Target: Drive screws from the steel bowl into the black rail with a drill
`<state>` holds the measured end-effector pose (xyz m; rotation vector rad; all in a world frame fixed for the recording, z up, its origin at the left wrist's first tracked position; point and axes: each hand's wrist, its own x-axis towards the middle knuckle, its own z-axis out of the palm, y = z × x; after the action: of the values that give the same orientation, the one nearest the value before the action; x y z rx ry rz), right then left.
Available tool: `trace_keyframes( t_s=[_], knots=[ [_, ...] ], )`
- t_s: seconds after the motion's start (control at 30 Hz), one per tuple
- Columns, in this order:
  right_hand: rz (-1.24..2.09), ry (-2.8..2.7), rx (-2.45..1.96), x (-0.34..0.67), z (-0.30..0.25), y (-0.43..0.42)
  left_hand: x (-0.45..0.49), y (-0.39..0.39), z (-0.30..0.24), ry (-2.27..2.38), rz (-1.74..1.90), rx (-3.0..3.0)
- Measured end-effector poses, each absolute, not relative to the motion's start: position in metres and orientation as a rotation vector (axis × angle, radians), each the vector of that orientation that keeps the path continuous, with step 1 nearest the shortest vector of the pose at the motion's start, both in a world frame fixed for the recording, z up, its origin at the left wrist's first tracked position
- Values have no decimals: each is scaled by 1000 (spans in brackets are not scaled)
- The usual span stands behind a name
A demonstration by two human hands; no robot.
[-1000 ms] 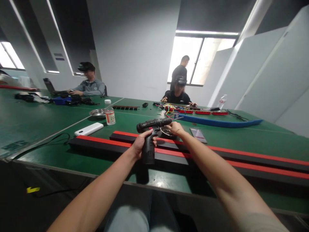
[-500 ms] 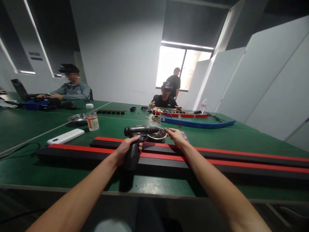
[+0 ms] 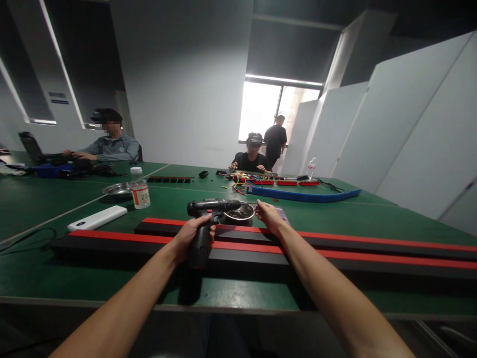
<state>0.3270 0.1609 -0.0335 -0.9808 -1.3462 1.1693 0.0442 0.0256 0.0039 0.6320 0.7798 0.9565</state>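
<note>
My left hand (image 3: 194, 232) is wrapped round the grip of a black cordless drill (image 3: 208, 205), which points to the right with a thin bit in its chuck. At the tip of that bit, the fingers of my right hand (image 3: 267, 214) are pinched together; whatever they hold is too small to make out. Just behind the drill's nose stands a metal bowl (image 3: 254, 213) of small dark screws. Beneath my hands lie two long black bars with red tops, a nearer bar (image 3: 246, 256) and a farther bar (image 3: 316, 236), side by side across the green table (image 3: 238, 293).
A white power bank (image 3: 97, 218), a plastic bottle (image 3: 140, 191) and a metal dish (image 3: 116, 189) stand on the left. Beyond the bowl lies a long blue strip (image 3: 305, 194), near wires and red parts (image 3: 257, 181). Two people sit across the table; another person stands near the window.
My right fingers have drawn slightly away from the drill's chuck, and more of the thin bit shows. The standing person has moved right. The view has tilted slightly.
</note>
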Motion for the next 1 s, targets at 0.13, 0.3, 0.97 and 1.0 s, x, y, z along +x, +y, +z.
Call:
trace_keyframes(
  t_s=[0.13,0.3,0.97,1.0],
  knots=[
    [1257,-1279,-916,327,-33,161,45,25,3,804,950,648],
    [1273,-1224,-915,327,-34,162,46,24,6,822,977,658],
    [1274,-1238,-907,324,-27,154,47,23,7,848,995,648],
    [1274,-1243,-908,324,-26,154,47,22,8,849,989,645]
  ],
)
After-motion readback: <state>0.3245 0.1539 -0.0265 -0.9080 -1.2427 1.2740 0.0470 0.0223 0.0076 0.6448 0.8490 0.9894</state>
